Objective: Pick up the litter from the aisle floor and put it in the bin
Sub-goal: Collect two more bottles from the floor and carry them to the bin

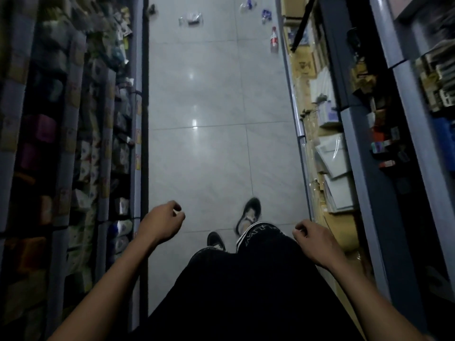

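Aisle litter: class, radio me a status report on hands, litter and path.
Left hand and right hand loosely curled, empty. Bottle and wrappers lie far ahead on floor. Path between clear; no bin in view.

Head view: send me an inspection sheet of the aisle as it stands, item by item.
Surface: pale glossy tiled floor, bare near the feet, light glare on it.
Job's things: litter at the far end: clear wrapper, red-labelled bottle by the right shelf base, blue-white scraps and. No bin seen.
Clutter: small dark object by the left shelf base; too blurred to name.
Grippers: left hand and right hand loosely curled, nothing seen in either.
Cables: nothing seen.
Surroundings: stocked left shelves; right shelves with boxes and flat packs; the person's shoes mid-aisle.
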The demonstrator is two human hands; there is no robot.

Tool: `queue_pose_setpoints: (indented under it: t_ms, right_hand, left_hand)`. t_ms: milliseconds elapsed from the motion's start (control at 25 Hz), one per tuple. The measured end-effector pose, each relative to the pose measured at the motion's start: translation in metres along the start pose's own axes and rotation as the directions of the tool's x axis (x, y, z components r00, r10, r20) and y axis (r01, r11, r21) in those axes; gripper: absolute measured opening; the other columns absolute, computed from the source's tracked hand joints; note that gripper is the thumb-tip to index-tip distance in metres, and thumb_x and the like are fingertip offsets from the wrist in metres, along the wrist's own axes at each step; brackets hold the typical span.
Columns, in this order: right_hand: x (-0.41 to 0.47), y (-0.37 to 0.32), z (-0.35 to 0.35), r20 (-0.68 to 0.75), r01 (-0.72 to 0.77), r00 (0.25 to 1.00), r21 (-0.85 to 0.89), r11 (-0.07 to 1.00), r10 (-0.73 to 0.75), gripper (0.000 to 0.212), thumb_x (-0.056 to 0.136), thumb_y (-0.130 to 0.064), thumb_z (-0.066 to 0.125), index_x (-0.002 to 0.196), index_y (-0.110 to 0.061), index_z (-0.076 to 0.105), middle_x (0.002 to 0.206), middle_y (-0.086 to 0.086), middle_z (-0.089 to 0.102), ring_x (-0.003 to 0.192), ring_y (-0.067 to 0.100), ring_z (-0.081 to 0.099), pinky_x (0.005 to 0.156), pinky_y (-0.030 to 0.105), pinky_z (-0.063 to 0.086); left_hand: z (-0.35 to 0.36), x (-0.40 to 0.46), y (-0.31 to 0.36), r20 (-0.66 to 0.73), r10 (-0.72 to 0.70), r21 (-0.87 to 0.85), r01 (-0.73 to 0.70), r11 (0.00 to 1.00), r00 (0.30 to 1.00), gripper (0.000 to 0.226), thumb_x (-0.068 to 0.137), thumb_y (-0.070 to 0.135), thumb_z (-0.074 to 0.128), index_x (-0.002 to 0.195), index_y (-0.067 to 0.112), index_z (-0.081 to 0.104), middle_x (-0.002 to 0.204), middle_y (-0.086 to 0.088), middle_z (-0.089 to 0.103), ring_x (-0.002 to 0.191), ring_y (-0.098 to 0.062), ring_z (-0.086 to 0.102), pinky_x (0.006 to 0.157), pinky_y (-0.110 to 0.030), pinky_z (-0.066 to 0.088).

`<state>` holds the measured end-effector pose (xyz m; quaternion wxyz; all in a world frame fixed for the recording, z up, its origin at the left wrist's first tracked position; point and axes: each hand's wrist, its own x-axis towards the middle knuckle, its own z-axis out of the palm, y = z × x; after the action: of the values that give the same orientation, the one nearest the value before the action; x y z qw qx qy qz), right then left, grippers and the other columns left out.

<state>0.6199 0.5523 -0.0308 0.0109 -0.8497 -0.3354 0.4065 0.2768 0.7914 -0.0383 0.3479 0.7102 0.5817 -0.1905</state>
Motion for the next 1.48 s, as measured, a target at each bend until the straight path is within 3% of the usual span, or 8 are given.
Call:
queue_pose_setpoints:
  t_ms: [200, 520, 760, 1000, 1280, 1480]
  right_hand:
    - [0.096, -0.020, -0.066, -0.002, 0.006, 1.000, 0.024, 1.000, -0.006, 0.027, 0.097, -0.039, 0.053, 0.112, -0.021, 0.068, 0.107, 0.000, 0.068, 0.095, 0.019, 0.063, 0.085, 0.038, 0.055]
    - [0.262, -0.124, -0.204, 0.006, 0.186, 0.983, -0.068, 0.980, -0.186, 0.034, 0.098, -0.042, 0.051, 0.118, -0.020, 0.067, 0.110, 0.000, 0.069, 0.097, 0.022, 0.063, 0.081, 0.035, 0.051]
    - [0.388, -0.228, -0.287, 0.005, 0.283, 0.959, -0.085, 0.955, -0.283, 0.034, 0.097, -0.043, 0.049, 0.116, -0.022, 0.067, 0.107, -0.003, 0.068, 0.095, 0.020, 0.063, 0.085, 0.040, 0.055]
    - [0.478, -0.297, -0.358, 0.000, 0.206, 0.978, -0.126, 0.971, -0.207, 0.034, 0.096, -0.044, 0.049, 0.114, -0.022, 0.068, 0.104, -0.002, 0.070, 0.090, 0.020, 0.063, 0.079, 0.038, 0.054]
    - [0.550, -0.324, -0.432, -0.023, 0.069, 0.997, -0.061, 0.996, -0.070, 0.027, 0.097, -0.040, 0.052, 0.111, -0.022, 0.067, 0.107, 0.000, 0.068, 0.096, 0.022, 0.064, 0.084, 0.040, 0.054]
    - [0.644, -0.348, -0.494, -0.001, 0.047, 0.999, -0.021, 0.999, -0.047, 0.028, 0.098, -0.038, 0.053, 0.115, -0.021, 0.067, 0.112, 0.001, 0.068, 0.097, 0.019, 0.064, 0.087, 0.040, 0.054]
  left_hand:
    - [-0.067, 0.102, 0.080, -0.066, 0.051, 0.049, -0.048, 0.998, 0.997, 0.034, 0.094, 0.046, 0.050, 0.118, 0.027, 0.064, 0.108, 0.002, 0.073, 0.094, -0.022, 0.066, 0.085, -0.040, 0.057]
    - [-0.116, 0.171, 0.124, -0.005, -0.161, -0.038, 0.161, 0.986, 0.987, 0.030, 0.096, 0.045, 0.053, 0.115, 0.027, 0.065, 0.106, 0.002, 0.072, 0.090, -0.018, 0.064, 0.077, -0.033, 0.051]
    - [-0.162, 0.245, 0.141, 0.066, -0.269, -0.155, 0.276, 0.949, 0.961, 0.030, 0.095, 0.048, 0.053, 0.114, 0.029, 0.065, 0.099, 0.007, 0.068, 0.091, -0.016, 0.066, 0.085, -0.036, 0.055]
    - [-0.268, 0.375, 0.197, 0.063, -0.214, -0.159, 0.222, 0.962, 0.975, 0.030, 0.093, 0.048, 0.053, 0.114, 0.030, 0.065, 0.106, 0.004, 0.073, 0.089, -0.016, 0.066, 0.083, -0.036, 0.057]
    - [-0.420, 0.541, 0.304, 0.016, -0.007, -0.007, 0.008, 1.000, 1.000, 0.033, 0.096, 0.044, 0.051, 0.121, 0.027, 0.063, 0.110, 0.003, 0.073, 0.092, -0.018, 0.064, 0.074, -0.032, 0.047]
    - [-0.495, 0.655, 0.374, -0.027, 0.000, -0.019, -0.001, 1.000, 1.000, 0.032, 0.095, 0.045, 0.051, 0.119, 0.029, 0.063, 0.109, 0.003, 0.073, 0.092, -0.019, 0.064, 0.072, -0.031, 0.045]
